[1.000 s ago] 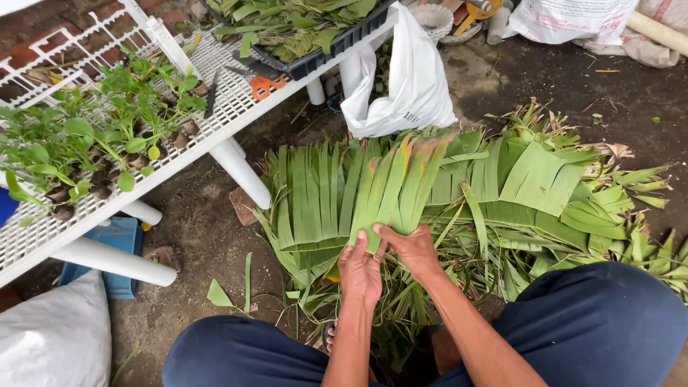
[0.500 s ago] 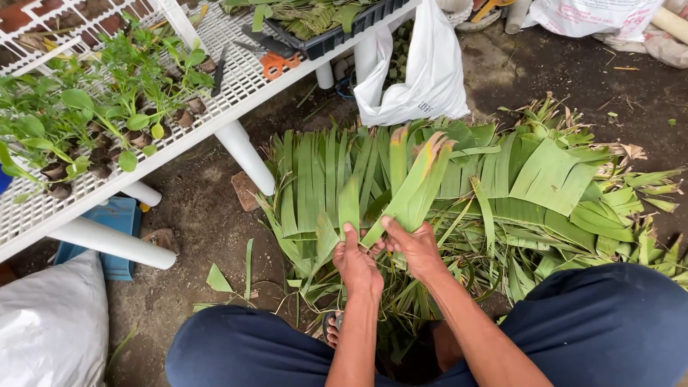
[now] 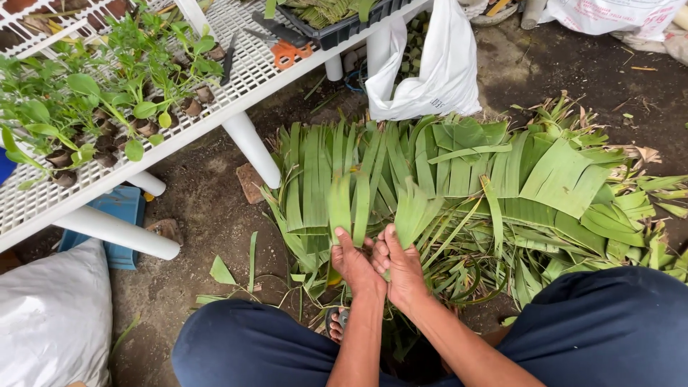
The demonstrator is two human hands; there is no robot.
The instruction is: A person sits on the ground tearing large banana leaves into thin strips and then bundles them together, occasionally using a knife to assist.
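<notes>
Nearest the camera, the person's knees in dark blue trousers [image 3: 287, 344] frame both forearms, which reach forward and meet low in the middle of the view. The left hand [image 3: 353, 261] and the right hand [image 3: 401, 265] sit touching, knuckle to knuckle, over the near ends of a bundle of green leaf strips [image 3: 373, 201].

The left fingers are curled shut around the bases of two or three strips, thumb on top. The right fingers are likewise closed, pinching a wider folded strip [image 3: 416, 211] that rises just beyond its fingertips.

From the fingers the held strips run straight away, long axis pointing forward and slightly up, the free tips standing clear of the pile. Both hands are equally near; neither leads.

Beyond the fingertips spreads the big heap of torn banana-type leaves [image 3: 545, 179], fanned to the right and lying on bare earth. Farther off and left of the fingers stands a white mesh bench [image 3: 236, 86] with potted seedlings [image 3: 93, 107]; orange-handled scissors [image 3: 290, 50] lie on it, and a white plastic bag [image 3: 437, 72] hangs from its edge.
</notes>
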